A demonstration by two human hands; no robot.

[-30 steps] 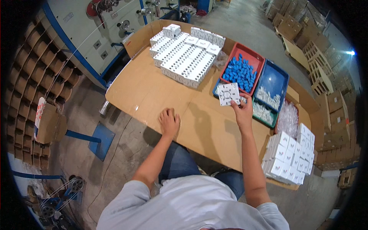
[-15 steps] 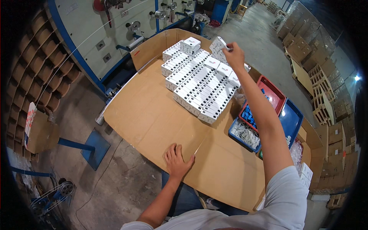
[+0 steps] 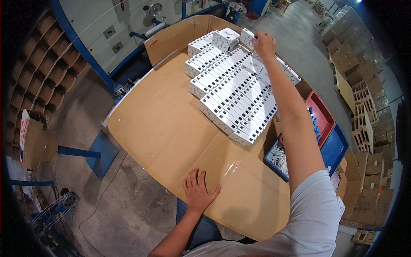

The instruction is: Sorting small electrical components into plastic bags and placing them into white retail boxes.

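Right hand (image 3: 266,47): 1 o'clock, fingers curled at white box (image 3: 245,38); I can't tell if gripping.
Left hand (image 3: 199,193): 6 o'clock, fingers released, spread on cardboard (image 3: 150,124).

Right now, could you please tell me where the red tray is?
In the head view, the red tray sits at the right, partly behind the right forearm, beside a blue tray.

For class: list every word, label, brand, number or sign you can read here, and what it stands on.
No text is legible.
White boxes: small reddish marks on some, too small to read.
Cardboard flap: a red mark, too small to read.
Left-hand carton: red marks, too blurred.
Stacked cartons, right: pale labels, too small.
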